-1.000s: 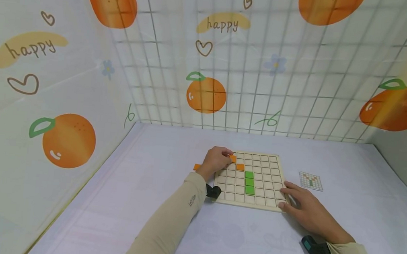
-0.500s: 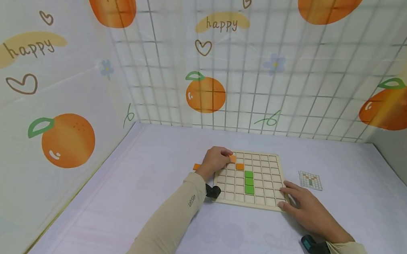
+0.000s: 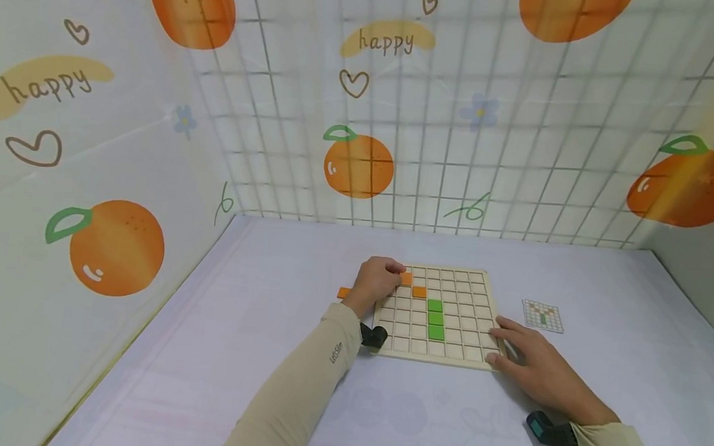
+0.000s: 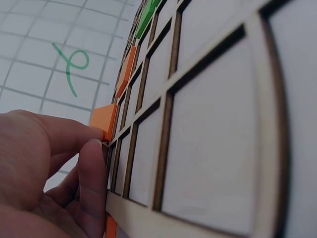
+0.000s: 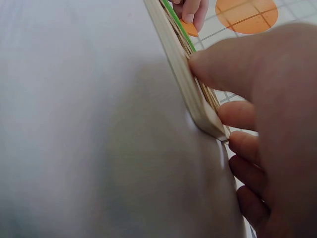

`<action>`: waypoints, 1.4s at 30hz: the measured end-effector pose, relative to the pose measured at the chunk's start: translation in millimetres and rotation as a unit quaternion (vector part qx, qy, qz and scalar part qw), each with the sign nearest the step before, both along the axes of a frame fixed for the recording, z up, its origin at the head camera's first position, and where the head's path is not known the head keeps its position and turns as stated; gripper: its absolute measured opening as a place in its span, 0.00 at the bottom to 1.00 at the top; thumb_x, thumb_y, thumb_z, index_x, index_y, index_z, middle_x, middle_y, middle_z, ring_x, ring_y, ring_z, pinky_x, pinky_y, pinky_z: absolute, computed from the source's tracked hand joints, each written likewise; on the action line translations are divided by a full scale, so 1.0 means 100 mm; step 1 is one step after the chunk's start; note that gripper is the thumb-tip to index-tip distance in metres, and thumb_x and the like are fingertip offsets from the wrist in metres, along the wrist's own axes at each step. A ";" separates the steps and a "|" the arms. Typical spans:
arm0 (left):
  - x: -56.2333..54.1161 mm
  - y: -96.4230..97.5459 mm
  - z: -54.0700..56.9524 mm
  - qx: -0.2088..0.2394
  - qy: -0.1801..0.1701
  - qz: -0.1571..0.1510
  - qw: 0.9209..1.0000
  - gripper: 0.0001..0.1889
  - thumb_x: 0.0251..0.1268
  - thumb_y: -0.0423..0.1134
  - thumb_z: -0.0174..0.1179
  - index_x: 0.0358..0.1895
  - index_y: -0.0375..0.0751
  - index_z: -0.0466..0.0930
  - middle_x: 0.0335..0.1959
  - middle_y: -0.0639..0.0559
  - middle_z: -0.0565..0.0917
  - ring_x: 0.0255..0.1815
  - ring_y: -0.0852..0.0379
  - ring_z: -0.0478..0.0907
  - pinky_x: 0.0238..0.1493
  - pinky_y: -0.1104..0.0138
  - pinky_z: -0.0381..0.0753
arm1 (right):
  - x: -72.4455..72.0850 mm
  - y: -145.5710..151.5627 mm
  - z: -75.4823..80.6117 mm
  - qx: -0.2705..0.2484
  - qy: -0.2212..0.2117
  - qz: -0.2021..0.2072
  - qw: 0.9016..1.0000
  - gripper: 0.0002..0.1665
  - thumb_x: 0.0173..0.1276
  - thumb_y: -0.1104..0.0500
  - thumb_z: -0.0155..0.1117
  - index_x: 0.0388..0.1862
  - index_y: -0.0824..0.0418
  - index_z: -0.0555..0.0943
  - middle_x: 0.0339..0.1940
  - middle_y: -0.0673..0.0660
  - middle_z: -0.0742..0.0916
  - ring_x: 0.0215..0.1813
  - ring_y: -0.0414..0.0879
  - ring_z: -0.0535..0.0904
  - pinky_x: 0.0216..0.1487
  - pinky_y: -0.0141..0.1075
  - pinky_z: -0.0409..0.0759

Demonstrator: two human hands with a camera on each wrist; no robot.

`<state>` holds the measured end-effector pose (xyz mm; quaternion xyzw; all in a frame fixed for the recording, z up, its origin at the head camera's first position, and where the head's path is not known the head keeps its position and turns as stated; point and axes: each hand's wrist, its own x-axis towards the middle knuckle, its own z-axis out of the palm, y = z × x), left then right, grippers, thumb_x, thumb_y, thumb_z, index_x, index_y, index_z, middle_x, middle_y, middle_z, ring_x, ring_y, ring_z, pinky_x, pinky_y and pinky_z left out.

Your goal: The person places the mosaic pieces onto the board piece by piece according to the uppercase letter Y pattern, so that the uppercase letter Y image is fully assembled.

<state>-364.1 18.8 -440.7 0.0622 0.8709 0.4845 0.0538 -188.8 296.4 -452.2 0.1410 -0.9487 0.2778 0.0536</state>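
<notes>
With thumb and forefinger, my left hand (image 3: pixel 380 278) pinches an orange square tile (image 4: pixel 104 120) at the far left corner of a wooden grid board (image 3: pixel 472 325). In the left wrist view the tile tilts against the grid bars. Another orange tile (image 3: pixel 419 292) lies in a cell diagonally nearer, and a column of three green tiles (image 3: pixel 436 318) follows on from it. My right hand (image 3: pixel 533 359) rests at the board's right edge, fingers relaxed; its thumb (image 5: pixel 218 64) touches the frame near the corner in the right wrist view.
A small card (image 3: pixel 543 316) printed with a coloured grid pattern lies right of the board. One loose orange tile (image 3: pixel 344 293) shows beside my left wrist, partly hidden. A white cloth covers the table, and printed curtains rise at the back and sides.
The head view has shifted slightly. Both hands and the tiles otherwise keep their places.
</notes>
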 end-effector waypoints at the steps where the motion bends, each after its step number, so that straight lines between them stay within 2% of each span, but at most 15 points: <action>1: 0.00 0.00 0.00 -0.001 0.000 0.000 1.000 0.10 0.67 0.32 0.61 0.45 0.47 0.89 0.36 0.56 0.85 0.26 0.58 0.78 0.31 0.67 0.78 | 0.00 0.00 0.00 0.001 0.000 -0.001 1.000 0.33 0.71 0.46 0.66 0.66 0.66 0.77 0.73 0.69 0.70 0.72 0.71 0.62 0.66 0.67 0.59; 6: -0.01 -0.01 0.01 -0.020 0.008 0.001 1.000 0.09 0.67 0.34 0.63 0.44 0.50 0.89 0.36 0.58 0.83 0.34 0.59 0.77 0.40 0.65 0.77 | -0.01 -0.01 0.01 0.006 0.003 0.000 1.000 0.32 0.72 0.47 0.66 0.65 0.67 0.77 0.73 0.69 0.70 0.72 0.71 0.62 0.66 0.66 0.60; 12: 0.00 -0.03 0.03 -0.025 0.009 -0.003 1.000 0.09 0.65 0.33 0.64 0.44 0.48 0.88 0.36 0.55 0.82 0.32 0.57 0.78 0.39 0.65 0.79 | -0.01 -0.01 0.00 0.001 0.009 0.009 1.000 0.31 0.71 0.49 0.67 0.65 0.68 0.77 0.72 0.70 0.71 0.72 0.71 0.63 0.66 0.66 0.60; 19: 0.00 -0.02 0.04 -0.045 0.025 -0.006 0.999 0.08 0.64 0.34 0.64 0.44 0.48 0.88 0.37 0.56 0.83 0.36 0.57 0.77 0.42 0.64 0.78 | -0.02 0.00 -0.01 0.003 0.008 0.007 1.000 0.32 0.71 0.47 0.66 0.65 0.67 0.77 0.73 0.69 0.70 0.72 0.71 0.63 0.66 0.66 0.60; 23: -0.01 -0.01 0.04 -0.044 0.025 -0.007 0.999 0.09 0.64 0.34 0.64 0.45 0.47 0.88 0.35 0.56 0.83 0.32 0.58 0.78 0.39 0.66 0.78 | -0.02 0.01 0.00 0.006 0.008 0.006 1.000 0.32 0.72 0.47 0.66 0.65 0.67 0.77 0.72 0.70 0.70 0.72 0.71 0.63 0.66 0.66 0.60; 27: 0.00 -0.01 0.04 -0.031 0.017 -0.004 0.999 0.09 0.64 0.34 0.64 0.45 0.47 0.88 0.34 0.55 0.83 0.28 0.58 0.78 0.39 0.65 0.78 | -0.02 0.02 -0.01 0.005 0.009 0.005 1.000 0.32 0.71 0.48 0.66 0.65 0.68 0.77 0.72 0.70 0.71 0.72 0.71 0.63 0.66 0.65 0.60; 30: 0.00 -0.01 0.05 -0.023 0.015 0.000 1.000 0.09 0.65 0.35 0.63 0.45 0.47 0.88 0.35 0.56 0.84 0.30 0.58 0.78 0.41 0.64 0.78 | -0.03 0.02 -0.01 0.004 0.011 0.005 1.000 0.32 0.71 0.48 0.66 0.65 0.68 0.77 0.72 0.70 0.71 0.72 0.71 0.63 0.67 0.65 0.60; 35: 0.01 -0.02 0.05 0.000 0.000 0.000 1.000 0.10 0.67 0.38 0.61 0.48 0.44 0.87 0.36 0.55 0.85 0.28 0.60 0.78 0.35 0.66 0.78 | -0.02 0.01 -0.01 0.005 0.006 0.001 1.000 0.32 0.71 0.48 0.66 0.65 0.68 0.77 0.72 0.70 0.70 0.72 0.71 0.63 0.66 0.66 0.60; 38: 0.01 -0.03 0.03 0.029 -0.011 -0.002 1.000 0.11 0.69 0.38 0.59 0.49 0.42 0.87 0.36 0.52 0.85 0.26 0.60 0.78 0.31 0.68 0.78 | -0.02 0.01 -0.01 0.005 0.005 0.001 1.000 0.32 0.71 0.48 0.66 0.65 0.68 0.77 0.72 0.70 0.70 0.72 0.71 0.63 0.66 0.66 0.60; 42: 0.00 -0.06 0.00 0.089 -0.020 -0.006 0.996 0.11 0.72 0.38 0.59 0.50 0.40 0.86 0.35 0.48 0.85 0.27 0.59 0.79 0.30 0.69 0.81 | -0.01 0.01 -0.01 0.007 0.006 0.000 1.000 0.32 0.71 0.48 0.66 0.65 0.68 0.77 0.72 0.70 0.71 0.71 0.71 0.63 0.66 0.66 0.60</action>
